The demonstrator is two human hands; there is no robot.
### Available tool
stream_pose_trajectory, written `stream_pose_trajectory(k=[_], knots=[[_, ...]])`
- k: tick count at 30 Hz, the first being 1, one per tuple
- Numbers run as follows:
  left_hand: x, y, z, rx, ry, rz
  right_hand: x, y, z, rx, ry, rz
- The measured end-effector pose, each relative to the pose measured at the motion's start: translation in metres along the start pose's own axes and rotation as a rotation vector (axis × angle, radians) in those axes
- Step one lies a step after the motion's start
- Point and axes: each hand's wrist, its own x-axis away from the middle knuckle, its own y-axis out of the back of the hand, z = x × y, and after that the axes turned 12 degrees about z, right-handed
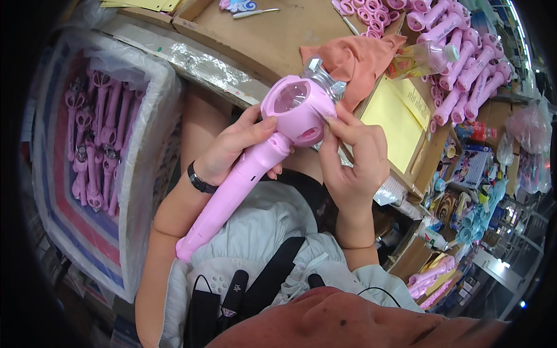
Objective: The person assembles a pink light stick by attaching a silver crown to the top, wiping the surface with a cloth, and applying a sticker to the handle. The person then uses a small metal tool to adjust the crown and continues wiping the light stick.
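A pink toy wand lies slanted across my lap, its handle end toward me at the lower left. Its round head has oval openings with clear plastic showing inside, and a clear faceted tip points away from me. My left hand is closed round the neck, thumb on top and fingertips showing beneath. At the right side of the head, my right hand pinches the wand's edge with thumb and fingertips. Whether a small piece also sits between those fingertips cannot be made out.
To the left stands a plastic-lined crate of similar wands. Ahead, an orange cloth, a plastic bottle, pink rings and a white-handled tool lie on the worktable. Pink wand parts pile up at right beyond yellow sheets.
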Motion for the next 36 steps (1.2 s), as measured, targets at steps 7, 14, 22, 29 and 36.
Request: stream_pose_trajectory(k=[7, 14, 22, 29, 36], knots=[[0.0005, -0.0009, -0.0003, 0.008, 0.016, -0.009, -0.0004, 0.0003, -0.0015, 0.043, -0.006, -0.007], [-0.0001, 0.0002, 0.0007, 0.004, 0.016, -0.003, -0.0006, -0.0005, -0.0021, 0.045, -0.018, -0.029], [0.0001, 0.0031, 0.0015, 0.007, 0.01, 0.027, -0.0009, 0.0031, -0.0024, 0.044, -0.056, -0.045], [0.0, 0.0034, 0.0017, 0.021, 0.004, 0.024, 0.003, 0.0071, 0.0005, 0.015, -0.042, -0.067], [0.0002, 0.003, 0.0006, 0.027, 0.011, 0.018, 0.0026, 0.0023, 0.0014, -0.007, -0.021, -0.011]])
